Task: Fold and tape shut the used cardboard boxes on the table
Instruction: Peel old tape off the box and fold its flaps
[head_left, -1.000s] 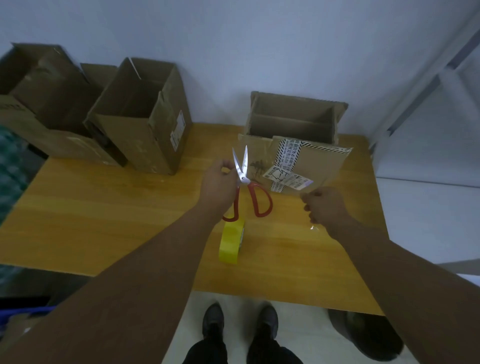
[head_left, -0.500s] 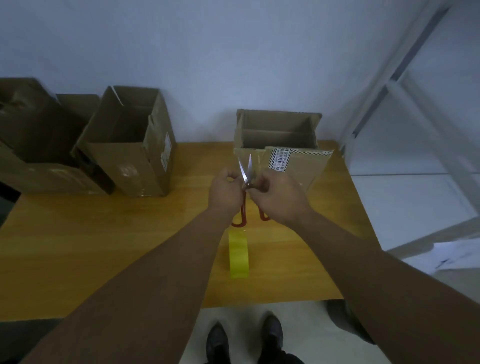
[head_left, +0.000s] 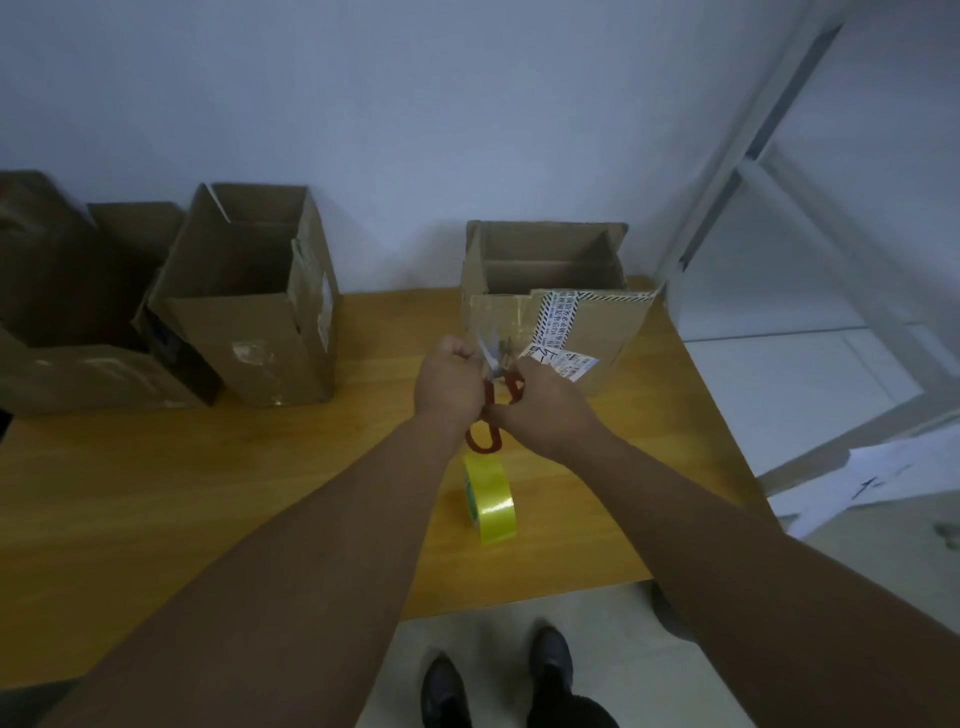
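Red-handled scissors (head_left: 491, 387) point up and away between my two hands, blades slightly apart. My left hand (head_left: 449, 382) grips them on the left side. My right hand (head_left: 545, 410) curls round the right handle loop. A roll of yellow tape (head_left: 491, 499) stands on edge on the wooden table (head_left: 156, 493), just below the hands. Behind the hands an open cardboard box (head_left: 550, 280) with a front flap hanging down carries striped tape and a white label. Whether a strip of clear tape runs between the hands is not visible.
Two more open cardboard boxes stand at the back left, one upright (head_left: 254, 301) and a darker one (head_left: 72, 312) at the far left. A white frame (head_left: 779, 156) rises right of the table. Loose paper (head_left: 883, 478) lies on the floor at right.
My right hand came in from the right and took hold of the scissors' right handle. The view shifted left, and the box label is in sight again.
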